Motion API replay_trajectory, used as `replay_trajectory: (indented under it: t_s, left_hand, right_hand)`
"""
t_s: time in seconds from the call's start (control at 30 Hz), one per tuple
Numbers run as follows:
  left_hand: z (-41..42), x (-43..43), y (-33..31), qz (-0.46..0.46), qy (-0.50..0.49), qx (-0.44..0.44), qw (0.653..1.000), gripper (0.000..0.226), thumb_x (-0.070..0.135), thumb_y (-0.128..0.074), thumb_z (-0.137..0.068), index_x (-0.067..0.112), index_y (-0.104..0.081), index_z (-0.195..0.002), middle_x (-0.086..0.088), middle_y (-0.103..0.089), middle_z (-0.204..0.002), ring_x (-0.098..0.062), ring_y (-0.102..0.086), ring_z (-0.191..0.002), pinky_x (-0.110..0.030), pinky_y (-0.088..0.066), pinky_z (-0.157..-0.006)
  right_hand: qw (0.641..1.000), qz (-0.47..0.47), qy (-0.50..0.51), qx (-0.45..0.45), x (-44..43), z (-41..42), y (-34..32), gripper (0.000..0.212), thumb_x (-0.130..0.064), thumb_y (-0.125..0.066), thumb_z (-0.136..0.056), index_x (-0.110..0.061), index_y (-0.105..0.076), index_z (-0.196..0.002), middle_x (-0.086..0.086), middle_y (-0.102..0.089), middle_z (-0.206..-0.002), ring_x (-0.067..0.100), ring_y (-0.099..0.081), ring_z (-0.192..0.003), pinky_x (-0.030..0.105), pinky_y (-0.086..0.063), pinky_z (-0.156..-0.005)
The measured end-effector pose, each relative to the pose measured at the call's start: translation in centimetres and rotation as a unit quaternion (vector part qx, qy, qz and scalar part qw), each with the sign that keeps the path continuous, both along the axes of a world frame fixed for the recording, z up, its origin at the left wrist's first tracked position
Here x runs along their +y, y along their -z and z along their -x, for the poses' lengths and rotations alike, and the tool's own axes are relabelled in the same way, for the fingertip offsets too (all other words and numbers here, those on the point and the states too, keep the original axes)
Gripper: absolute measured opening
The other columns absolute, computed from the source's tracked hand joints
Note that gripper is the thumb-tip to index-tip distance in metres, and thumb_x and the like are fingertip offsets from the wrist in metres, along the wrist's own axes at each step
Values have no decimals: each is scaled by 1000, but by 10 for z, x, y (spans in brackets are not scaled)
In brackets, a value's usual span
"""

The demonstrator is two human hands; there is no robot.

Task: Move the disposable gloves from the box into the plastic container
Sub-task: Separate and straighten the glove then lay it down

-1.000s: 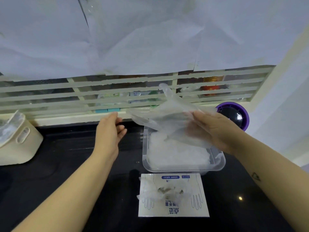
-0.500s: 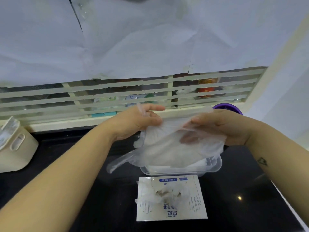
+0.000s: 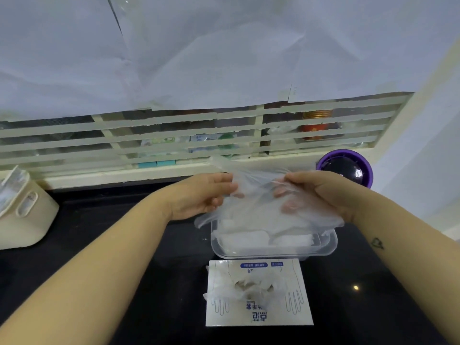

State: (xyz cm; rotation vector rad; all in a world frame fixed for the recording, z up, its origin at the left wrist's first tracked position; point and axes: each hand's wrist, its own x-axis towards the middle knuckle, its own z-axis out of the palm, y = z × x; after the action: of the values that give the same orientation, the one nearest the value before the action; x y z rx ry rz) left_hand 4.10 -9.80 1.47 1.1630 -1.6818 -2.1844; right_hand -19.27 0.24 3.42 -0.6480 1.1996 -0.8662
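Observation:
A thin clear disposable glove (image 3: 258, 207) is stretched between both hands just above the clear plastic container (image 3: 326, 247). My left hand (image 3: 201, 195) pinches its left edge and my right hand (image 3: 313, 192) grips its right side, fingers showing through the film. The container holds a pile of folded clear gloves (image 3: 249, 239). In front of it lies the flat white glove box (image 3: 258, 312), with more crumpled gloves (image 3: 246, 286) sticking out of its top opening.
All this sits on a black countertop (image 3: 124, 282). A cream handled bin (image 3: 22, 215) stands at the far left. A purple round container (image 3: 346, 168) stands at the back right. A slatted cream window frame (image 3: 174, 148) runs along the back edge.
My left hand came across from the left and took hold of the glove. Both hands have now gathered it shorter, so its dangling left end no longer hangs below the container's rim.

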Motion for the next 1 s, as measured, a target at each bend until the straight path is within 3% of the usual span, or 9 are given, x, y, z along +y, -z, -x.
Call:
replay_trajectory:
  t_s: [0.1,0.23,0.3,0.47,0.57,0.7,0.8,0.9,1.0]
  left_hand:
    - [3,-5,7,107,-9,-60,992,14,15,-65,-89,25,-63,-98,12,-67,-76,-8,-40,-62,-22,-39,-67]
    - [7,-16,8,272,-266,-62,923,14,23,-56,-96,35,-58,-104,5,-61,-105,-8,-56,-89,-27,-47,-85]
    - [9,-14,1,175,-352,21,919,8,32,-56,-97,30,-58,-104,1,-61,-113,-10,-59,-95,-30,-49,-87]
    - [7,6,0,-209,-222,135,943,83,77,-47,-73,8,-67,-115,-8,-68,-112,-23,-66,-99,-41,-51,-93]
    - [9,16,-2,-264,-187,165,932,91,78,-47,-71,4,-65,-122,-13,-66,-118,-28,-63,-114,-48,-49,-99]
    - [23,24,4,-192,-388,172,885,59,52,-59,-87,9,-56,-127,-10,-57,-130,-25,-54,-122,-39,-51,-88]
    - [23,30,6,-45,-520,110,846,11,31,-60,-94,21,-60,-100,3,-63,-106,-10,-57,-97,-26,-47,-74]
    - [23,40,3,-5,-351,76,933,40,52,-52,-91,15,-66,-90,3,-68,-81,-14,-60,-85,-29,-46,-79]
    - [25,41,-1,-95,-113,32,989,86,78,-30,-73,11,-69,-112,-2,-73,-107,-20,-62,-109,-38,-44,-98]
  right_hand:
    - [999,-1,0,-34,-1,-2,-2,24,-17,-46,-96,-1,-64,-97,9,-71,-79,19,-67,-67,30,-58,-62]
    - [983,27,68,-170,-9,-1,-7,27,-20,-49,-89,-1,-66,-98,10,-69,-85,18,-69,-72,31,-60,-69]
    - [972,25,68,-223,-13,0,-11,33,-24,-45,-94,-2,-69,-102,9,-68,-90,18,-69,-77,30,-59,-69]
    - [957,75,94,-264,-25,-7,-18,42,-29,-47,-93,-4,-64,-122,11,-64,-116,23,-63,-105,42,-52,-93]
    - [954,105,146,-241,-28,-13,-15,38,-28,-48,-91,-4,-72,-108,12,-66,-112,24,-65,-101,41,-49,-95]
    - [937,90,205,-266,-24,-14,-8,42,-29,-40,-100,-3,-55,-128,14,-61,-128,26,-61,-114,39,-53,-91]
    - [935,85,225,-259,-17,-12,-5,36,-28,-37,-102,-5,-61,-114,14,-67,-118,26,-68,-102,38,-57,-84]
    - [934,83,231,-259,-13,-13,-5,36,-28,-36,-103,-5,-61,-113,14,-68,-116,26,-70,-95,38,-57,-83]
    - [940,82,222,-247,-10,-18,-8,34,-28,-37,-102,-7,-61,-114,14,-68,-117,26,-70,-95,39,-59,-79]
